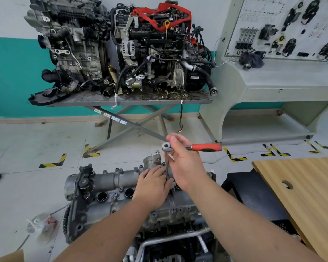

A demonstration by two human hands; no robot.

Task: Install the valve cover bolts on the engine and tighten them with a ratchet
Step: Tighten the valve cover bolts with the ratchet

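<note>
The grey valve cover (110,178) tops the engine (159,214) right below me, with several bolts (117,169) standing along its far edge. A ratchet (206,147) with a red and black handle points right, and its long extension (167,163) runs straight down to the cover. My right hand (186,163) grips the ratchet at its head. My left hand (153,186) lies on the cover and its fingers pinch the lower end of the extension. The socket and the bolt under it are hidden by my hands.
A wooden table top (299,190) with a round hole stands at the right, a black crate (254,193) beside it. A plastic bag (40,224) lies on the floor at left. Two other engines sit on a scissor stand (129,100) at the back; a grey training bench (284,76) is far right.
</note>
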